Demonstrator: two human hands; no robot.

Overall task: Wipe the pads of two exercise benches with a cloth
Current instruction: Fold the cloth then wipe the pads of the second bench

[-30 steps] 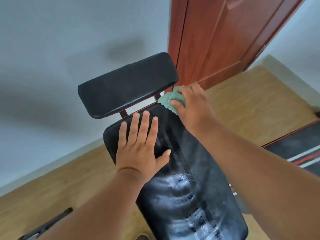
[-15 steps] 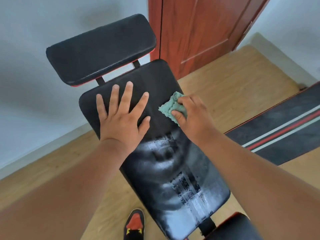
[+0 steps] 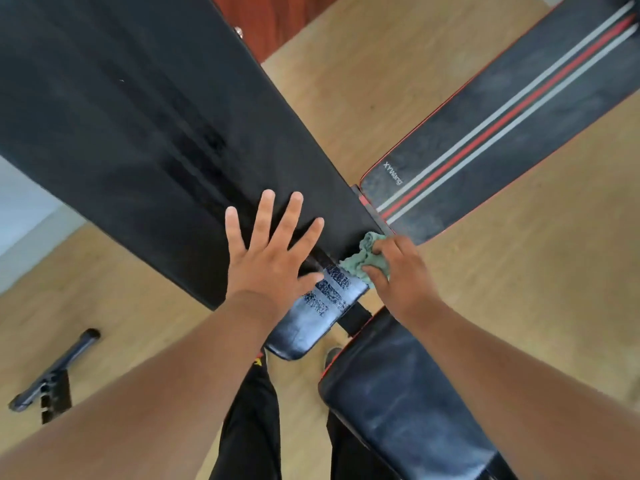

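Gripping the bunched green cloth [image 3: 363, 263] in my right hand [image 3: 403, 277], I press it against the right edge of the black back pad [image 3: 156, 133], near its lower end. My left hand [image 3: 273, 258] lies flat on the pad beside it, fingers spread. Seat pad [image 3: 398, 393] sits below; second bench pad [image 3: 502, 123] lies beyond on the wooden floor [image 3: 519, 289].

The long black bench pad [image 3: 138, 126] has a flat left hand [image 3: 273, 261] on it. A green cloth [image 3: 365, 261] lies bunched at its right edge, near the bottom corner.

The wood floor [image 3: 346, 98] holds a striped black mat [image 3: 512, 126].
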